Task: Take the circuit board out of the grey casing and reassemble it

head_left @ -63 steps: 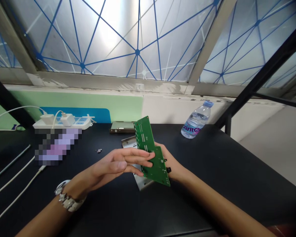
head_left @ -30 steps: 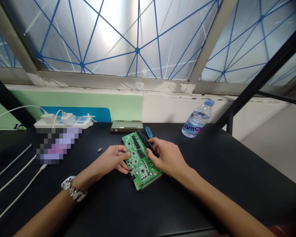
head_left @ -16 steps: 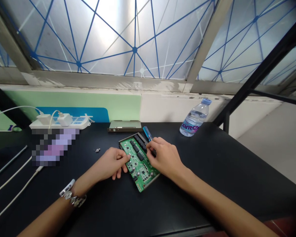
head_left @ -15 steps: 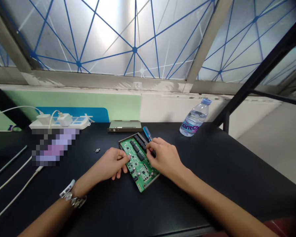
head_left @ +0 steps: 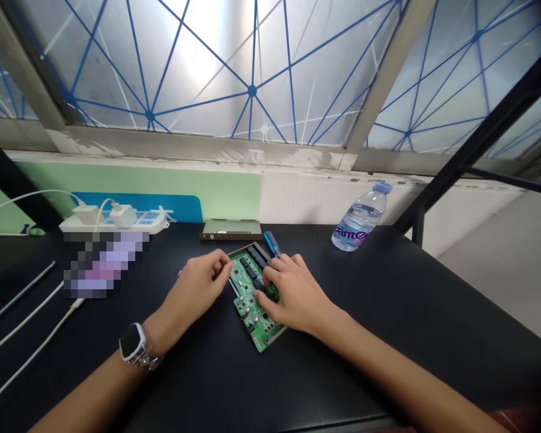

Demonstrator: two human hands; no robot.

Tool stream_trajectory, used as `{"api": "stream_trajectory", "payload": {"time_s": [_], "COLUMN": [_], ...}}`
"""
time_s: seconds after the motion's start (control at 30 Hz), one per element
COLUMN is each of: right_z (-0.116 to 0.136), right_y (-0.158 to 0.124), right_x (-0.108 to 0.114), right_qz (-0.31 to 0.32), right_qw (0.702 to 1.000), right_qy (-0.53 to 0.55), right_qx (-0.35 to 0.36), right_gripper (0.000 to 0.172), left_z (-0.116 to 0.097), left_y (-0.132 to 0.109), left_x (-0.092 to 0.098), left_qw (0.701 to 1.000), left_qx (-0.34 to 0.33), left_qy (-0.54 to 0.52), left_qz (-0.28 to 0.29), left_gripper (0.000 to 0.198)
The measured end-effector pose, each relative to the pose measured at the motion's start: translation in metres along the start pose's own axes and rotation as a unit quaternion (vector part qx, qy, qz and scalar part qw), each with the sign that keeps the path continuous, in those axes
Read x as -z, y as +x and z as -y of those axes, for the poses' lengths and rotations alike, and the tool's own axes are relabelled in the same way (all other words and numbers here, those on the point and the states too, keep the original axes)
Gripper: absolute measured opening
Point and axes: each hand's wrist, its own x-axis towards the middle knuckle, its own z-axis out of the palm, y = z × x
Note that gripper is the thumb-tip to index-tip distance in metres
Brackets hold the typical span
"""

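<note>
A green circuit board (head_left: 264,331) with black components lies slanted on the black table, over a thin metal casing (head_left: 241,249) whose rim shows along its far and left sides. My left hand (head_left: 202,278), a watch (head_left: 132,343) on its wrist, pinches thumb and forefinger together at the board's upper left edge; whatever is between the fingertips is hidden. My right hand (head_left: 295,294) lies over the board's right side, its curled fingers and thumb on the components. Just behind it, a screwdriver with a blue handle (head_left: 272,242) is partly covered.
A flat metal cover (head_left: 231,230) lies by the wall. A water bottle (head_left: 361,218) leans at the back right. On the left are a white power strip (head_left: 155,222) with plugs, a blurred-out object (head_left: 108,264) and cables (head_left: 27,322). Small screws (head_left: 177,272) peek out behind my left hand.
My left hand has moved up along the board's left edge, covering most of the screws. My right thumb has slid left over the board. The casing's left rim now shows more.
</note>
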Motion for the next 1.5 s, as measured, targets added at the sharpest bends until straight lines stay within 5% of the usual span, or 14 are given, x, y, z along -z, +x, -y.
{"api": "stream_trajectory", "payload": {"time_s": [0.13, 0.3, 1.5], "right_z": [0.002, 0.002, 0.003], "right_y": [0.004, 0.006, 0.007], "right_x": [-0.003, -0.002, -0.003], "right_qz": [0.012, 0.007, 0.013], "right_qw": [1.000, 1.000, 0.997], "right_qy": [-0.013, -0.020, -0.049], "right_qx": [0.015, 0.003, -0.057], "right_gripper": [0.017, 0.018, 0.019], "left_z": [0.020, 0.033, 0.042], "left_y": [0.011, 0.019, 0.026], "left_x": [-0.004, -0.008, -0.004], "left_qw": [0.995, 0.996, 0.992], "left_qx": [-0.073, -0.073, -0.109], "left_qy": [0.035, 0.051, 0.049], "left_qz": [-0.058, 0.004, 0.047], "left_gripper": [0.024, 0.028, 0.035]}}
